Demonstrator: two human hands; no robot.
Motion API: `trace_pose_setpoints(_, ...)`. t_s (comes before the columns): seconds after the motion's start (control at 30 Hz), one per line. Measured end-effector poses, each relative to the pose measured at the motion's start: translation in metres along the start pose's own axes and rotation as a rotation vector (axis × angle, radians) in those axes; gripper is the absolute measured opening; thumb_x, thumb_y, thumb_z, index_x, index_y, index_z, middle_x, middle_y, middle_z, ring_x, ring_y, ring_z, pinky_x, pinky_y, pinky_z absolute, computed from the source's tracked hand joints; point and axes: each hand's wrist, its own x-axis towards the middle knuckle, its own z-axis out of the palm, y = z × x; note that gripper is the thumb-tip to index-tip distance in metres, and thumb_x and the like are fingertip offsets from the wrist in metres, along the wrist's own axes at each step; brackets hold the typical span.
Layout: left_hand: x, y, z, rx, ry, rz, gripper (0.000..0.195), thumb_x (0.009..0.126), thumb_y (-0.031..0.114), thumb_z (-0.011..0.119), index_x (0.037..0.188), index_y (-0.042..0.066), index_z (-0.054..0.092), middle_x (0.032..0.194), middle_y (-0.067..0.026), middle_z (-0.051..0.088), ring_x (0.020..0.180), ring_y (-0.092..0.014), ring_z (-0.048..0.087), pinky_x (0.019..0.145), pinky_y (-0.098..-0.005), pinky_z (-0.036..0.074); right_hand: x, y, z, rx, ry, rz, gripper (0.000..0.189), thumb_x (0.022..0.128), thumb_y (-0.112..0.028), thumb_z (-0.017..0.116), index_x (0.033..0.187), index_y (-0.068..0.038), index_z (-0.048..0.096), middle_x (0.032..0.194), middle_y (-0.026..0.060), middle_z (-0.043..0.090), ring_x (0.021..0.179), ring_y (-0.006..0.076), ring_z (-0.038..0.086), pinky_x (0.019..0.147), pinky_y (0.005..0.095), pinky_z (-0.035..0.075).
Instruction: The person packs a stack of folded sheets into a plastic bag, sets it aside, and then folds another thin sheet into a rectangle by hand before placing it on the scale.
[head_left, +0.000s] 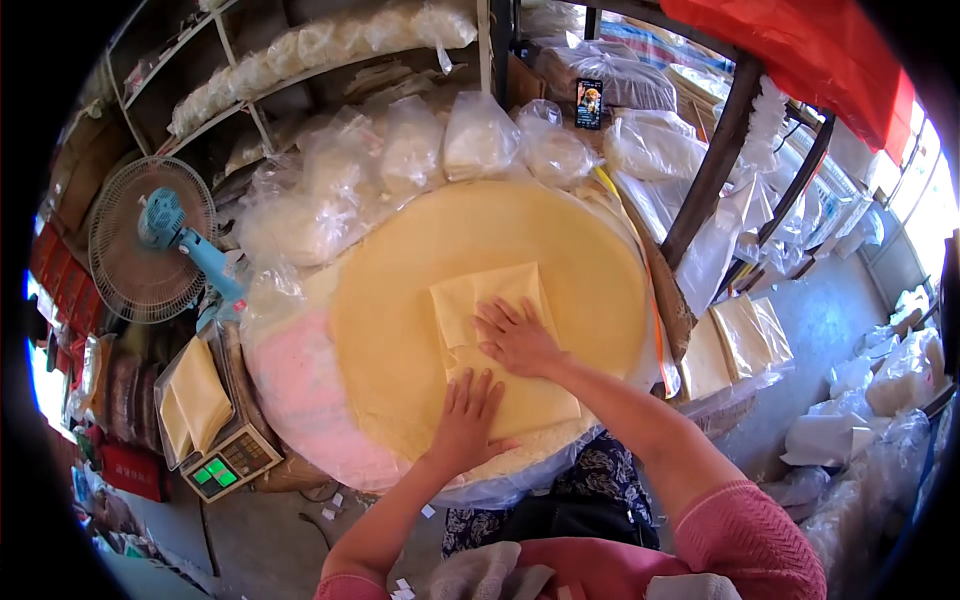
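Note:
In front of me lies a stack of large, round, thin yellow sheets. On it rests a sheet folded into a rectangular packet, with a crease across its middle. My right hand lies palm down on the packet near that crease, its fingers spread. Lower and to the left, my left hand rests flat at the packet's left edge, fingers apart. Neither hand grips anything. Pinkish translucent wrapping shows beneath the stack on the left.
At left stands a digital scale, its pan holding folded yellow sheets. A blue fan is behind it. Filled plastic bags line the far edge. A phone stands upright there. More folded sheets lie right, near a dark post.

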Motion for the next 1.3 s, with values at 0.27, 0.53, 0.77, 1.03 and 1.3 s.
trace_pose_setpoints(0.27,-0.003,0.0,0.003,0.009,-0.004,-0.008,0.094,0.08,0.065,0.062,0.144,0.0,0.037,0.153,-0.0255,0.026,0.141,-0.05,0.02,0.111,-0.0649,0.019,-0.011,0.017,-0.032,0.004,-0.122,-0.078,0.053,0.098,-0.048,0.042,0.147,-0.025,0.042,0.158,0.0093,0.028,0.146,0.036,0.019,0.115,0.0589,0.017)
trace_pose_setpoints(0.53,0.002,0.004,-0.001,0.0,-0.03,-0.033,0.091,0.081,0.061,0.064,0.143,0.0,0.038,0.153,-0.0246,0.026,0.142,-0.047,0.02,0.113,-0.0628,0.018,-0.018,0.022,-0.011,-0.062,0.016,-0.076,0.054,0.099,-0.052,0.038,0.148,-0.028,0.039,0.157,0.0071,0.028,0.147,0.0354,0.018,0.117,0.058,0.013)
trace_pose_setpoints(0.77,0.004,0.006,-0.002,0.014,-0.007,-0.052,0.089,0.079,0.059,0.067,0.142,0.001,0.041,0.151,-0.023,0.031,0.141,-0.046,0.024,0.113,-0.0606,0.02,-0.018,0.023,-0.01,-0.047,0.054,-0.079,0.053,0.099,-0.05,0.039,0.147,-0.028,0.04,0.157,0.0063,0.029,0.146,0.0345,0.019,0.117,0.058,0.013)
trace_pose_setpoints(1.03,0.004,0.007,-0.002,-0.003,0.01,-0.049,0.088,0.078,0.058,0.068,0.141,0.001,0.041,0.15,-0.0231,0.032,0.14,-0.046,0.025,0.112,-0.0613,0.022,-0.02,0.025,-0.008,-0.035,0.074,-0.085,0.052,0.098,-0.049,0.042,0.146,-0.029,0.042,0.156,0.0059,0.03,0.146,0.0337,0.021,0.116,0.0585,0.016)
trace_pose_setpoints(1.3,0.001,0.005,0.001,-0.005,0.041,-0.038,0.089,0.077,0.057,0.07,0.141,0.002,0.041,0.151,-0.023,0.032,0.14,-0.047,0.026,0.111,-0.0618,0.022,-0.019,0.024,-0.008,-0.038,0.072,-0.083,0.052,0.098,-0.049,0.043,0.146,-0.029,0.042,0.156,0.0055,0.03,0.146,0.0333,0.021,0.116,0.0576,0.016)
